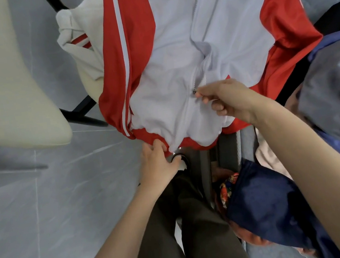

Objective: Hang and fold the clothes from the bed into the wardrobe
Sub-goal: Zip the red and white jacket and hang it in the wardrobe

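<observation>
To run the zip cleanly, it likely helps to keep the hem (150, 135) taut and draw the pull (194, 91) straight along its track. The jacket (175, 50) lies spread at centre, beyond both hands. The right hand's (231, 99) fingers (203, 93) pinch the pull. The left hand's (159, 165) fingers (162, 145) grip the near hem.

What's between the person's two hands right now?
In the head view, only the white front of the jacket lies between them: the left hand grips its red hem, the right hand pinches the zipper pull.
</observation>
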Demonstrator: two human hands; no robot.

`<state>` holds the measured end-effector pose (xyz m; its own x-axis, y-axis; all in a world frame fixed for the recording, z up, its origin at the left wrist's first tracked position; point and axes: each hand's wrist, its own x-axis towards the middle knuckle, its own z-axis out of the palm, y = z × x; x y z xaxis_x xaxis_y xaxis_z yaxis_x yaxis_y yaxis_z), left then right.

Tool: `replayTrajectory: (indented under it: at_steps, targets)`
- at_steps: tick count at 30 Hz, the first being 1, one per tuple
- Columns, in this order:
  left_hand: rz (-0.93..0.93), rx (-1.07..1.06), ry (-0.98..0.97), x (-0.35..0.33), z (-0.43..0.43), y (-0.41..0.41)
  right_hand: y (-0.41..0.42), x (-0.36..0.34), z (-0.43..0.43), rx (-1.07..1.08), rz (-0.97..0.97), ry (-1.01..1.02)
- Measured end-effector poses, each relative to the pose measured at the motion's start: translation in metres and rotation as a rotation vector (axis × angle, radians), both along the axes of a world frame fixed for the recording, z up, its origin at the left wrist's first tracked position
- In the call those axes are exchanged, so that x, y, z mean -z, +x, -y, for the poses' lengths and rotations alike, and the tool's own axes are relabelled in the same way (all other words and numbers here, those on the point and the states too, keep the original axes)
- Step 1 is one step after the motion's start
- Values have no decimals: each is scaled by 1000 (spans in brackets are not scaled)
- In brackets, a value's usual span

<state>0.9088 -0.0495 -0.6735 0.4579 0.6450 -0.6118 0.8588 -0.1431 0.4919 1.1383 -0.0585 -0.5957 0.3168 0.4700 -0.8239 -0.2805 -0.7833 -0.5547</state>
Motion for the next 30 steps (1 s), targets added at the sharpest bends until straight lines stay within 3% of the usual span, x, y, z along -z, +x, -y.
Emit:
replayTrajectory:
  at_steps: [2, 5, 11, 17, 21, 25, 30]
  targets:
    - [59, 39, 209, -16, -9, 22, -2, -2, 0, -6, -20, -10]
    - [153, 66, 299, -34, -27, 67, -3, -7, -2, -44, -27, -28]
    - [230, 119, 185, -40, -50, 95, 2, -18, -9, -27, -38, -58]
    - [42, 225, 12, -32, -56, 61, 22, -39, -54, 294, -116, 71]
    - [-92, 231, -101, -33, -78, 45, 33, -59, -87, 189, 47, 122]
    - [-191, 375, 11, -54, -106, 61, 29, -69, -100, 141, 92, 79]
    - [76, 268, 156, -94, -139, 117, 46, -79, -113, 8, 113, -22]
